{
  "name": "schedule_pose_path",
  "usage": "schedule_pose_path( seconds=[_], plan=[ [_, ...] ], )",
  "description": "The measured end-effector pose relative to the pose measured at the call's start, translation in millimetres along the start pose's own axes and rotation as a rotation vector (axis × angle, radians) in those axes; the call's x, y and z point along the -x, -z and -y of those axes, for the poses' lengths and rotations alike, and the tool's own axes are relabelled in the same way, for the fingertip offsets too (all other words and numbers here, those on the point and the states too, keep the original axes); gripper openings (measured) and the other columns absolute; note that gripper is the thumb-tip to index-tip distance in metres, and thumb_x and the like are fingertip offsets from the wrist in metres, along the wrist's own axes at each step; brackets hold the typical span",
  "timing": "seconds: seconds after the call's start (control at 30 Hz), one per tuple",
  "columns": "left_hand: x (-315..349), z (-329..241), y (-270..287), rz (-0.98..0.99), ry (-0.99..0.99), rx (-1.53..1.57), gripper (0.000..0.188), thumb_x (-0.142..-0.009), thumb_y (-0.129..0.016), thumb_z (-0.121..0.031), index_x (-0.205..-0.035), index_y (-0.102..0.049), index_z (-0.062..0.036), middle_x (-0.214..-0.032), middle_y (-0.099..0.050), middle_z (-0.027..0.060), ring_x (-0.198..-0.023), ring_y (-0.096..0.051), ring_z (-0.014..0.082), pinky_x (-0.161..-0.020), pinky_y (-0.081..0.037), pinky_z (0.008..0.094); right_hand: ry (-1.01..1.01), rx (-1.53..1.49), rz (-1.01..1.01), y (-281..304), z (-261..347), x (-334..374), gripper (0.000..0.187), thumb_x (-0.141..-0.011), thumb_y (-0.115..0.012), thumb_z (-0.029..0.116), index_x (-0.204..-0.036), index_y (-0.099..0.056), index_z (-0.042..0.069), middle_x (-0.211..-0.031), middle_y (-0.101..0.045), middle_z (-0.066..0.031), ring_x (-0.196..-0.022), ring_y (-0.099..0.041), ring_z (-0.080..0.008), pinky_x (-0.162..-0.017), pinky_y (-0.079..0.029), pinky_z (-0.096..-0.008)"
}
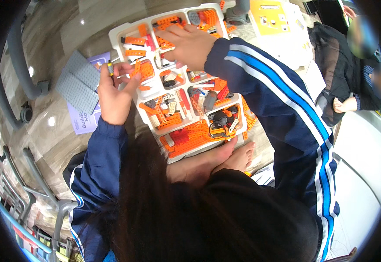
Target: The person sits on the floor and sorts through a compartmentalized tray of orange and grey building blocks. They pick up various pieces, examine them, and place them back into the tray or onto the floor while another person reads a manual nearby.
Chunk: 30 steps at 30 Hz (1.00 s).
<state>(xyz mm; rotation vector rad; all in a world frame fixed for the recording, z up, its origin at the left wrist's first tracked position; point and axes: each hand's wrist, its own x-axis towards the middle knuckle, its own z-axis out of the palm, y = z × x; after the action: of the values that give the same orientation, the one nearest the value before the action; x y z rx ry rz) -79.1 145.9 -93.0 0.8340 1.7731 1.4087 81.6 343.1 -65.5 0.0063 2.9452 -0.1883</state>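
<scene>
A white compartment tray (156,93) full of orange, red, white and dark building pieces lies on the floor before me. At its left edge my left hand (117,94) is closed around a small yellow-and-dark building piece (110,69), which sticks up by the fingers. Next to its thumb stands an orange beam (136,67); whether the hand grips this too is unclear. Over the far compartments reaches my right hand (189,43), palm down with fingers apart among the orange pieces. Its fingertips are partly hidden, and I see nothing held in it.
Grey studded baseplates (78,81) lie on a purple booklet (79,120) to the left. A yellow-and-white sheet (271,19) is at the far right. Chair legs (22,65) stand at left. Another person (334,65) sits at right. My bare feet (232,157) touch the tray's near side.
</scene>
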Motion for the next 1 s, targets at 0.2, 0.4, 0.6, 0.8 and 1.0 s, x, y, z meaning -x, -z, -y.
schedule_pose_path(
  seconds=[0.2,0.4,0.6,0.8,1.0],
  plan=[
    [-0.6,5.4,4.0,0.035,0.052,0.048,0.034,-0.087,-0.073,0.001,-0.109,-0.049,-0.0038,-0.112,-0.062,0.0092,-0.098,-0.061,0.0133,-0.081,-0.051,0.0260,-0.047,-0.192,-0.338,8.6,17.2,23.3,0.020,-0.078,-0.072,0.024,-0.093,-0.069,0.011,-0.119,-0.060,-0.0077,-0.116,-0.057,-0.0237,-0.090,-0.045,-0.0446],
    [-2.3,13.6,4.5,0.034,-0.001,-0.004,0.044,-0.085,-0.074,0.001,-0.121,-0.049,0.0026,-0.110,-0.061,0.0099,-0.099,-0.059,0.0150,-0.079,-0.049,0.0267,-0.502,-0.701,-0.846,5.5,45.0,145.6,0.019,-0.084,-0.070,0.002,-0.103,-0.072,0.003,-0.094,-0.071,-0.0129,-0.085,-0.069,-0.0273,-0.076,-0.055,-0.0341],
    [-0.1,15.7,1.7,0.027,-0.014,-0.001,0.034,-0.084,-0.075,0.002,-0.106,-0.049,-0.0049,-0.108,-0.059,0.0059,-0.102,-0.057,0.0139,-0.080,-0.046,0.0265,-1.387,-0.285,-1.112,-79.8,35.9,322.2,0.018,-0.086,-0.075,0.008,-0.103,-0.077,0.004,-0.106,-0.074,-0.0135,-0.097,-0.071,-0.0232,-0.089,-0.054,-0.0310],
    [1.3,15.3,-1.8,-0.006,-0.017,-0.012,0.033,-0.086,-0.074,0.001,-0.099,-0.045,-0.0081,-0.108,-0.059,0.0059,-0.102,-0.057,0.0137,-0.081,-0.046,0.0266,-1.665,0.009,-1.098,-161.5,41.0,414.0,0.017,-0.086,-0.075,0.010,-0.102,-0.077,0.004,-0.110,-0.074,-0.0143,-0.101,-0.071,-0.0246,-0.091,-0.054,-0.0333],
    [3.3,16.6,-2.7,-0.002,-0.047,-0.019,0.033,-0.087,-0.073,0.002,-0.098,-0.043,-0.0076,-0.111,-0.059,0.0086,-0.101,-0.058,0.0143,-0.082,-0.049,0.0278,-1.677,0.171,-0.872,-176.4,39.6,420.6,0.017,-0.089,-0.073,0.018,-0.100,-0.077,0.005,-0.110,-0.073,-0.0123,-0.106,-0.067,-0.0265,-0.096,-0.050,-0.0374]
  ],
)
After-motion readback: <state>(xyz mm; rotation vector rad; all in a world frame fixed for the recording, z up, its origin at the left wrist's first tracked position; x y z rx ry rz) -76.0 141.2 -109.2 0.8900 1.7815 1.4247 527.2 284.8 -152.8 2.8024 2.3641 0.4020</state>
